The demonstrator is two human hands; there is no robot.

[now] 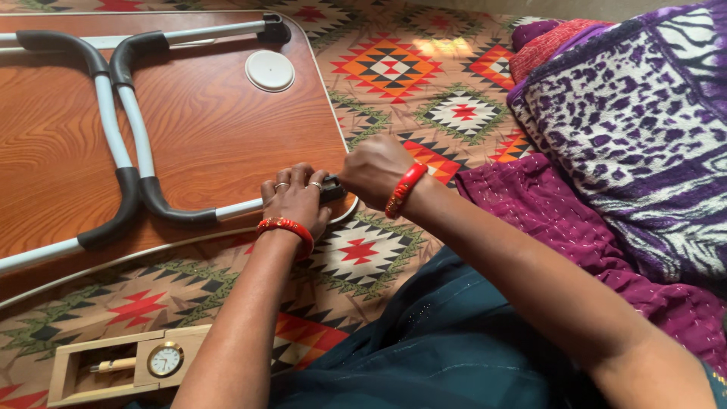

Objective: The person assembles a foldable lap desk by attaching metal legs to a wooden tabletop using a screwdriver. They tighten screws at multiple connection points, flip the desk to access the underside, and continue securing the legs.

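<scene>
My left hand (294,198) and right hand (376,171) pinched shut on the black hinge (332,188) between them (leg (189,214) running leftward).

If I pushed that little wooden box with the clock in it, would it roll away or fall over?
Probably neither. The wooden box looks long, flat and low, lying on the patterned bedcover, so it would likely slide a bit or snag on the cloth rather than roll. It seems stiff and fairly light. The round clock face may be fragile, and the pen inside could rattle.
</scene>
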